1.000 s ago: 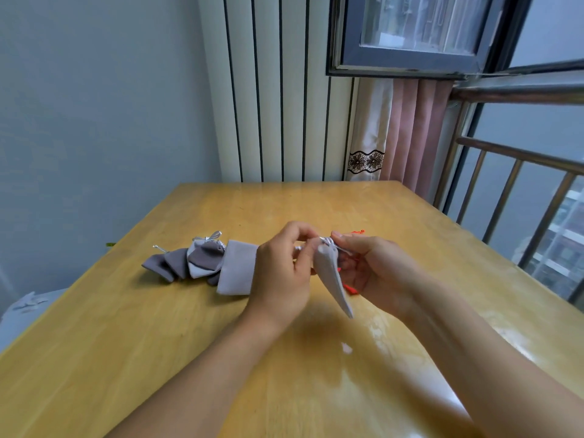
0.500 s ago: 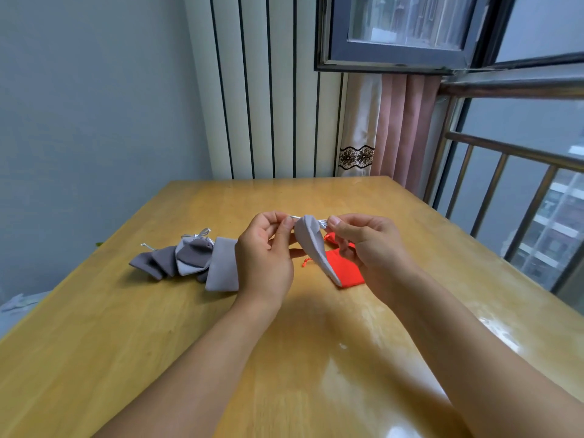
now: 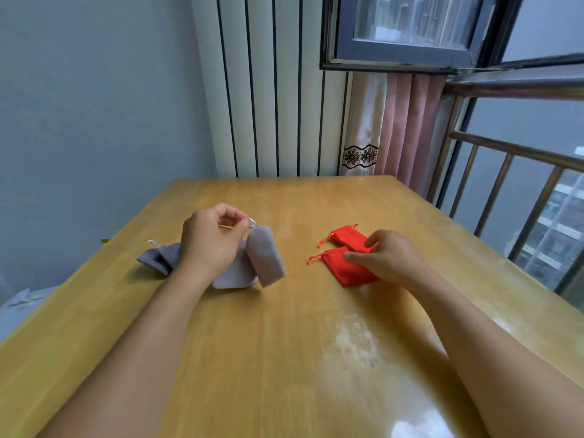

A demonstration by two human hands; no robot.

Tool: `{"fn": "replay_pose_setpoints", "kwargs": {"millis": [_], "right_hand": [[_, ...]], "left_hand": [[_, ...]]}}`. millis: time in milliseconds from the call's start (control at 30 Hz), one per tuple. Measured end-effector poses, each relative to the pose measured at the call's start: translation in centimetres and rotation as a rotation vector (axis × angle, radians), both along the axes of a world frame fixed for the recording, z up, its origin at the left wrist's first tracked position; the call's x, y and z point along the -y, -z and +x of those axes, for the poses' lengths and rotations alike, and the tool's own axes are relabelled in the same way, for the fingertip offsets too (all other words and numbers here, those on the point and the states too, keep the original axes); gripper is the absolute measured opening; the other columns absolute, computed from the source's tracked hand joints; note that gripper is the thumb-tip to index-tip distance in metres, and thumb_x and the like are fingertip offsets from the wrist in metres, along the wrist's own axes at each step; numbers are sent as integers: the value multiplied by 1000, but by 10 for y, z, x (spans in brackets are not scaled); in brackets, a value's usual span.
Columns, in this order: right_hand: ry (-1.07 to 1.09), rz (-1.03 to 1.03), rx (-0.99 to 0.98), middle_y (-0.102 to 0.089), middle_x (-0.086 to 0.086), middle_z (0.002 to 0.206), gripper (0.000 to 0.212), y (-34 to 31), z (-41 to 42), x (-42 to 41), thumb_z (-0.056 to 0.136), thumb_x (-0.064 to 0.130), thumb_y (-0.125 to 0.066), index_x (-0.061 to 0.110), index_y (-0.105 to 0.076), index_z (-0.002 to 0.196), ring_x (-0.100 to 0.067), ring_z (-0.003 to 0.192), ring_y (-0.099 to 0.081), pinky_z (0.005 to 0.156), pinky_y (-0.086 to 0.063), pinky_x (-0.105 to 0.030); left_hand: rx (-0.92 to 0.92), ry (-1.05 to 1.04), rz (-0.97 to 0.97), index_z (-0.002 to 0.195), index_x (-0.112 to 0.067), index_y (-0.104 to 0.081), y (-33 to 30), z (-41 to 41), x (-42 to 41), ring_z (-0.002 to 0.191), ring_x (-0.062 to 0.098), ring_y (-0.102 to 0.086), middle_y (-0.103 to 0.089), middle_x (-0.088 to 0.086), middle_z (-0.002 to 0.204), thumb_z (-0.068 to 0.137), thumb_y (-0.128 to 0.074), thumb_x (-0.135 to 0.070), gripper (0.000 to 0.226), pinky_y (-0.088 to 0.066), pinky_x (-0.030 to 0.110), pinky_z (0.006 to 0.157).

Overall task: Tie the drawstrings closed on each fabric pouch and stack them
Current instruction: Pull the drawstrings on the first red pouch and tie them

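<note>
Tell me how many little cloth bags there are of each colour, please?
Red fabric drawstring pouches: 2, one farther, one nearer.
Grey fabric drawstring pouches: at least 3, one hanging from the left hand, the overlapping rest on the table.
Total: at least 5.

Left hand point(image 3: 210, 245) pinching the cord of a grey pouch point(image 3: 264, 255), which dangles tilted above a heap of grey pouches point(image 3: 164, 257) toward the left edge of the tabletop point(image 3: 284, 358). Right hand point(image 3: 387, 259) resting with loosely bent fingers on 2 red pouches point(image 3: 343, 267) toward the right edge, cords pointing left. Radiator point(image 3: 271, 90) and pink curtain point(image 3: 407, 128) beyond the far edge.
</note>
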State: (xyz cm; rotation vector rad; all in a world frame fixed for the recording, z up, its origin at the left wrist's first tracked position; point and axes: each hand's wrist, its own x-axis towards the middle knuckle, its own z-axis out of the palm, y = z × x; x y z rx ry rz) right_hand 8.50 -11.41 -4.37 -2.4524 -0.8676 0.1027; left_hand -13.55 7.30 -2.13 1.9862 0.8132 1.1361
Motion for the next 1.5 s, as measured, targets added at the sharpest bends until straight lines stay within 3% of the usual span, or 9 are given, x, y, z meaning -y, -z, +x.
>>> {"fn": "replay_pose_setpoints", "kwargs": {"millis": [200,300,400,600,733,933,1100,1233,1500], "right_hand": [[-14,-25,-74,-62,-3,106,75,-2,-5,-2,59,43,-93,16,-56,119,-22,100,-58,74,-47,-34],[-63,-24,-193,-61,-6,115,78,-8,-9,-2,62,29,-94,17,-53,126,-24,106,-58,81,-49,-33],[-168,124,-426,-64,-6,99,63,-13,-18,-2,70,8,-87,16,-55,124,-19,88,-61,75,-50,-29],[-349,758,-924,-63,-7,79,63,-24,-25,0,67,-1,-78,6,-58,126,-22,80,-67,71,-58,-36],[-326,798,-1078,-67,-19,103,67,-28,-30,2,64,0,-77,8,-56,128,-28,86,-69,69,-61,-36],[-448,564,-965,-63,-10,98,83,-25,-35,6,65,3,-82,20,-49,139,-28,99,-65,96,-51,-53],[-447,453,-902,-64,-8,122,51,-29,-38,6,81,48,-69,27,-63,126,-34,101,-68,89,-55,-50],[-479,615,-856,-64,-8,88,28,-29,-34,5,89,25,-64,5,-68,108,-17,74,-60,68,-55,-26],[-376,723,-729,-73,-19,82,15,-30,-30,3,92,4,-65,-4,-69,104,-27,69,-70,63,-60,-30]], "left_hand": [[-63,-83,144,97,-29,-67,3,3,8,67,9,-50,-65,-18,89,75,-62,4,40,-38,15,61],[94,-57,225,94,-24,-70,-4,7,29,62,6,-47,-56,-23,75,79,-67,-5,24,-37,17,59],[-29,248,222,81,-23,-73,6,20,52,59,6,-53,-64,-18,71,84,-74,-30,8,-41,20,58],[-93,156,-74,61,-13,-68,22,33,55,52,17,-59,-67,-1,54,69,-59,-79,66,-51,32,59],[-15,360,-433,98,-12,-67,15,31,60,70,20,-69,-75,9,86,75,-78,-51,47,-56,36,61],[200,542,-631,111,-7,-63,19,33,70,80,18,-70,-72,14,102,92,-65,-7,19,-59,29,67],[206,538,-471,107,-9,-67,19,33,68,76,10,-65,-72,5,97,86,-70,-1,23,-54,21,60],[235,478,-484,103,-10,-70,16,32,62,73,14,-65,-72,8,87,83,-74,-5,20,-55,27,65],[422,413,-601,94,-7,-72,12,32,51,63,16,-70,-74,11,78,85,-69,-4,10,-55,22,55]]}}
